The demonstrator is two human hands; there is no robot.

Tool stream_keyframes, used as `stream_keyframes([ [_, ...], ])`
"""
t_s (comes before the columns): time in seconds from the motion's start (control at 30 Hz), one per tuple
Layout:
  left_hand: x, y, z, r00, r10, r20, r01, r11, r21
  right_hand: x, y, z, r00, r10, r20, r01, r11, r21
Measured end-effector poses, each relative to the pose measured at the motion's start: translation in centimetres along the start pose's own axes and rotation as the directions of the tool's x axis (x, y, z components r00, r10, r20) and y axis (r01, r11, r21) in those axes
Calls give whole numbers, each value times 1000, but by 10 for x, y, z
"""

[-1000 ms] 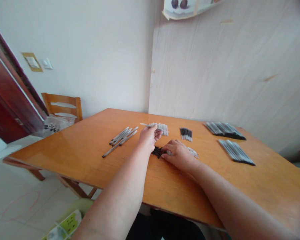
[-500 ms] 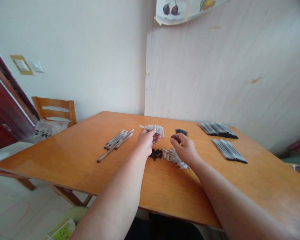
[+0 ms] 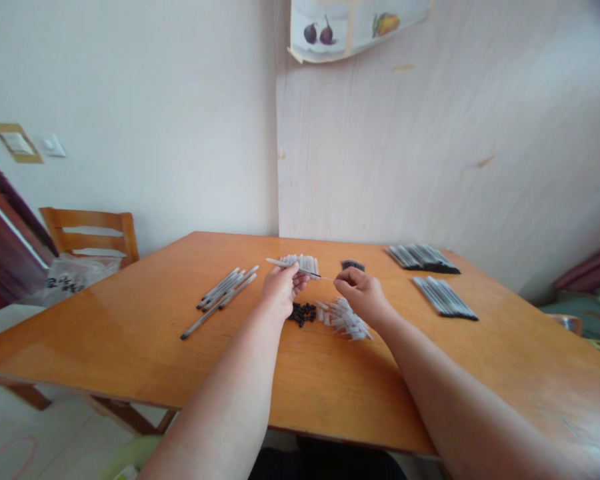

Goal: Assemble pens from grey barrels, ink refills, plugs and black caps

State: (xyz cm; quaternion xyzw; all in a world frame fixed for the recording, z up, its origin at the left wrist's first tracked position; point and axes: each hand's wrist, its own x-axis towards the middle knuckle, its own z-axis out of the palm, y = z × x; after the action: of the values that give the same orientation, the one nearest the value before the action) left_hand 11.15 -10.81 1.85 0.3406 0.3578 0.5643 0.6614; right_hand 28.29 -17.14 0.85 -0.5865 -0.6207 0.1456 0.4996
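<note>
Left forearm [image 3: 230, 380] rises from bottom centre-left, leaning right; wrist bent little, left hand [image 3: 284, 287] near mid-frame, thumb uppermost, fingers curled in a closed grip. Right forearm [image 3: 460, 387] slants in from lower right corner toward the middle; right hand [image 3: 364, 292] just right of centre, back of hand up, thumb and forefinger pinched together, other fingers folded. Hands apart, at similar height. Both arms bare.

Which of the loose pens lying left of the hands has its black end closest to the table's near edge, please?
The lowermost pen: its black end juts well beyond those of the other pens.
</note>
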Motion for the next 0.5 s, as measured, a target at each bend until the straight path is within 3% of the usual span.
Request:
stream_keyframes([
  [0.27,14,11,-11,975,65,-212,-84,993,-81,13,20,-32,996,84,-27,-75,965,250],
  [0.37,16,11,-12,970,65,-232,-82,994,-65,18,32,-40,958,206,-200,-160,962,223],
  [0.5,15,9,-12,972,71,-223,-75,997,-13,21,54,-45,852,292,-434,-289,954,76],
])
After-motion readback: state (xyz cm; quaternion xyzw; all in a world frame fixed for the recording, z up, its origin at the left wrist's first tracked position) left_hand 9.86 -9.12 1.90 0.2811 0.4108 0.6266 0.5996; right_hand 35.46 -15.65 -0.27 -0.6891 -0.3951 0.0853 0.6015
